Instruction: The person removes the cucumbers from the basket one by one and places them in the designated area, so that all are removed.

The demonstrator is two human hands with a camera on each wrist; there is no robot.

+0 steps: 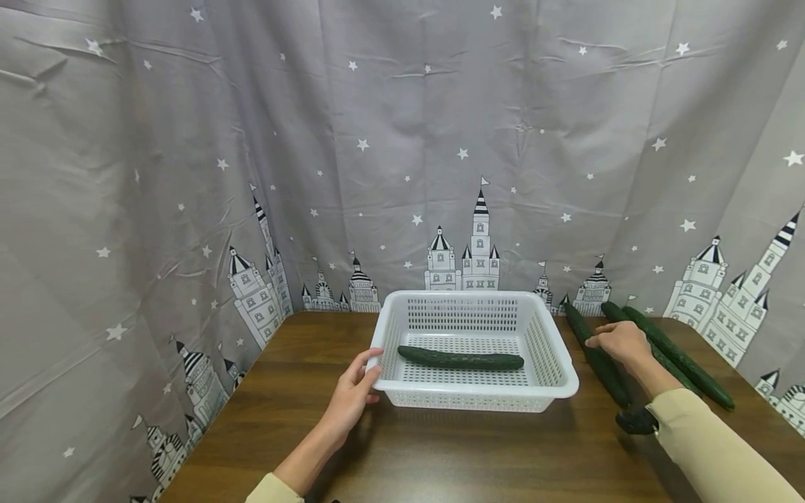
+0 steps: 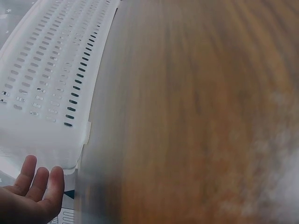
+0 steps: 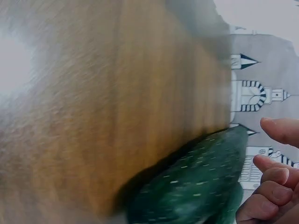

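Observation:
A white perforated plastic basket (image 1: 478, 397) stands on the table with one long green cucumber (image 1: 462, 359) lying crosswise inside it. My left hand (image 1: 353, 385) holds the basket's left rim near the front corner. In the left wrist view, fingers (image 2: 55, 184) curve up beside the basket's end. To the basket's right lie three more cucumbers. My right hand (image 1: 622, 344) hovers over the nearest cucumber (image 1: 597, 353), thumb and index finger apart, with nothing between them. In the right wrist view, that bumpy cucumber (image 3: 191, 182) lies below and left of the fingers (image 3: 273, 163).
Two cucumbers, one (image 1: 682, 356) at the far right and another (image 1: 678, 374) beside it, lie partly behind my right forearm. The brown wooden table (image 1: 440, 454) meets a grey curtain (image 1: 402, 140) printed with stars and castles. A black device (image 1: 636, 420) sits at my right wrist.

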